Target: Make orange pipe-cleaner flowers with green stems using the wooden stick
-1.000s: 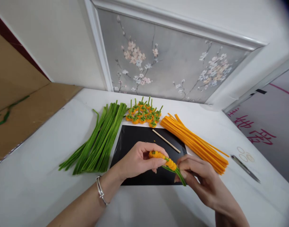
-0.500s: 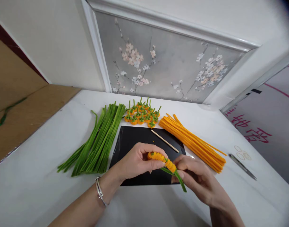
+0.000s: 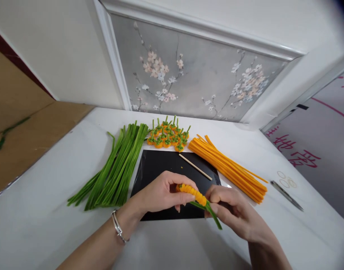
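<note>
My left hand [image 3: 165, 191] pinches an orange coiled pipe cleaner [image 3: 193, 192] between thumb and fingers, above the black mat [image 3: 157, 165]. Green pipe cleaner stems [image 3: 213, 215] trail from the coil's right end, down and to the right. Around these stems, beside the coil's end, the fingers of my right hand [image 3: 231, 210] are closed; its fingertips are partly hidden. A bit of green also shows at the coil's left tip.
Green pipe cleaners [image 3: 115, 168] lie bundled at left, orange pipe cleaners [image 3: 231, 168] at right. Small orange-and-green pieces [image 3: 168, 137] cluster behind the mat. A wooden stick [image 3: 195, 167] rests on it. Tweezers [image 3: 287, 195] and pale rings [image 3: 286, 179] lie far right.
The coil has tilted and turned slightly in my fingers, its right end a little further left. Both hands keep their grip. The whole view has shifted slightly.
</note>
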`<state>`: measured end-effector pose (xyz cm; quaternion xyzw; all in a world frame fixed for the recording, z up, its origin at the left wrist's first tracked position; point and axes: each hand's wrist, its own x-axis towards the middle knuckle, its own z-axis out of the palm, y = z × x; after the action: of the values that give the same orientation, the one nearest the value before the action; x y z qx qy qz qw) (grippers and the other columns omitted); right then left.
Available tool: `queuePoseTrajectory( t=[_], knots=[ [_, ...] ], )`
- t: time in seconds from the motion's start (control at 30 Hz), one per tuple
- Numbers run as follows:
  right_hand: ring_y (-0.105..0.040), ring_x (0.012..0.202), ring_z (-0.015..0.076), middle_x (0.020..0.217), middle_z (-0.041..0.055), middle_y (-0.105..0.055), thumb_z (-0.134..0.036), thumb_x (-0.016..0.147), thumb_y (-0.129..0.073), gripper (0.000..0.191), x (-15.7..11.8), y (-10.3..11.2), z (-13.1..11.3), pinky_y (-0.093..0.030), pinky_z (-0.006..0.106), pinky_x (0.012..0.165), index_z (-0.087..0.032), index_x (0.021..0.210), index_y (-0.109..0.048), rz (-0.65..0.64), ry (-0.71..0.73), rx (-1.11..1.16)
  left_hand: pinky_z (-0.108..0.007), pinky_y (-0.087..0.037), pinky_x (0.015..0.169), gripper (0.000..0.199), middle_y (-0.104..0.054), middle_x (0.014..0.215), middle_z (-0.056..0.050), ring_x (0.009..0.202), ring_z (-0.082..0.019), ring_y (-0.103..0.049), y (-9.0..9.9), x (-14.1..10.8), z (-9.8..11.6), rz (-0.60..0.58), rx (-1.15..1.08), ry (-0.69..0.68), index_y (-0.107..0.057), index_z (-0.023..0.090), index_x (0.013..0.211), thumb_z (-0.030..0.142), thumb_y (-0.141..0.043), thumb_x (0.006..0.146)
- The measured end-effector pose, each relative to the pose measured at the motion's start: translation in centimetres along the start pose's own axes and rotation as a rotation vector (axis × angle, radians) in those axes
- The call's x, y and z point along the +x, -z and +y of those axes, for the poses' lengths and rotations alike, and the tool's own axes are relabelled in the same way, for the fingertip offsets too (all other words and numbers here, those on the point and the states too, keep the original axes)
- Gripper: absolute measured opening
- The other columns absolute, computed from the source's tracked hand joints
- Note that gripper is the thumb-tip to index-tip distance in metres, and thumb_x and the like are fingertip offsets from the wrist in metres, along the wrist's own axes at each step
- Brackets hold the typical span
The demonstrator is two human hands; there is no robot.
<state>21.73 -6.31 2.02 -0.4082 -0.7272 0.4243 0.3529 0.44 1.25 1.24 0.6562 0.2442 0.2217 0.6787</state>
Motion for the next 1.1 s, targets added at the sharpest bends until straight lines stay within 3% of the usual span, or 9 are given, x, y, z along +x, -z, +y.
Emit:
queuePoseTrajectory(
  t=[0.13, 0.23, 0.37, 0.5, 0.63, 0.7, 0.97, 1.1],
  knots=[
    [-0.056, 0.069, 0.0151, 0.077, 0.0053, -0.061, -0.032, 0.096, -0.047, 0.029, 0.0, -0.1, 0.3, -0.045, 0.028, 0.062, -0.018, 0.073, -0.059, 0.000, -0.010, -0.023, -0.015, -0.048, 0.046, 0.022, -0.057, 0.068, 0.001, 0.050, -0.006, -0.048, -0.1, -0.1, -0.1, -0.088, 0.132, 0.040, -0.072, 0.013, 0.090, 0.032, -0.064, 0.083],
    [-0.056, 0.070, 0.0147, 0.079, 0.0059, -0.061, -0.033, 0.097, -0.047, 0.029, 0.0, -0.1, 0.3, -0.046, 0.027, 0.062, -0.017, 0.076, -0.059, 0.015, -0.034, -0.024, -0.013, -0.044, 0.043, 0.024, -0.056, 0.066, 0.002, 0.047, -0.004, -0.046, 0.0, 0.0, -0.2, -0.086, 0.146, 0.048, -0.072, 0.014, 0.095, 0.032, -0.064, 0.083],
    [-0.055, 0.064, 0.0125, 0.074, 0.0034, -0.058, -0.039, 0.096, -0.048, 0.032, 0.0, -0.2, 0.5, -0.045, 0.024, 0.056, -0.017, 0.074, -0.055, 0.061, -0.122, 0.038, -0.016, -0.049, 0.043, 0.036, -0.060, 0.074, 0.001, 0.051, -0.006, -0.052, 0.1, 0.1, -0.5, 0.093, -0.019, 0.002, -0.067, 0.016, 0.110, 0.028, -0.070, 0.076],
    [-0.059, 0.058, 0.0122, 0.065, 0.0010, -0.063, -0.043, 0.094, -0.052, 0.028, 0.0, -0.8, 1.3, -0.045, 0.022, 0.053, -0.018, 0.082, -0.052, 0.126, -0.265, 0.218, -0.014, -0.045, 0.040, 0.018, -0.058, 0.058, 0.003, 0.042, -0.005, -0.050, 0.0, 0.3, -0.5, 0.219, -0.046, -0.031, -0.071, 0.013, 0.089, 0.027, -0.068, 0.078],
    [-0.060, 0.056, 0.0116, 0.064, -0.0020, -0.062, -0.038, 0.090, -0.060, 0.021, 0.1, -1.2, 1.9, -0.047, 0.022, 0.054, -0.020, 0.089, -0.049, 0.322, -0.212, 0.279, -0.014, -0.044, 0.039, 0.017, -0.058, 0.055, 0.003, 0.042, -0.005, -0.049, -0.2, 0.4, -0.4, 0.263, -0.020, -0.033, -0.072, 0.012, 0.086, 0.024, -0.071, 0.074],
    [-0.059, 0.056, 0.0114, 0.066, -0.0028, -0.059, -0.036, 0.088, -0.063, 0.021, 0.1, -1.3, 1.8, -0.047, 0.022, 0.052, -0.021, 0.089, -0.049, 0.353, -0.195, 0.263, -0.014, -0.046, 0.040, 0.017, -0.059, 0.056, 0.003, 0.043, -0.005, -0.050, -0.3, 0.4, -0.5, 0.277, -0.013, -0.032, -0.072, 0.012, 0.087, 0.023, -0.071, 0.073],
    [-0.047, 0.056, 0.0083, 0.069, -0.0053, -0.051, -0.033, 0.086, -0.064, 0.023, -0.3, -1.3, 1.3, -0.038, 0.019, 0.049, -0.023, 0.100, -0.049, 0.262, -0.247, 0.252, -0.013, -0.049, 0.041, 0.017, -0.062, 0.066, 0.002, 0.051, -0.006, -0.054, 0.3, 0.3, -1.0, 0.132, 0.060, 0.008, -0.072, 0.014, 0.091, 0.019, -0.067, 0.075],
    [-0.046, 0.057, 0.0084, 0.069, -0.0063, -0.050, -0.031, 0.087, -0.063, 0.022, 0.0, -1.7, 1.4, -0.038, 0.020, 0.051, -0.024, 0.102, -0.049, 0.240, -0.278, 0.222, -0.014, -0.052, 0.044, 0.017, -0.063, 0.067, 0.002, 0.051, -0.005, -0.055, 0.3, 0.3, -1.1, 0.117, 0.091, 0.033, -0.072, 0.015, 0.090, 0.019, -0.066, 0.075]
  ],
)
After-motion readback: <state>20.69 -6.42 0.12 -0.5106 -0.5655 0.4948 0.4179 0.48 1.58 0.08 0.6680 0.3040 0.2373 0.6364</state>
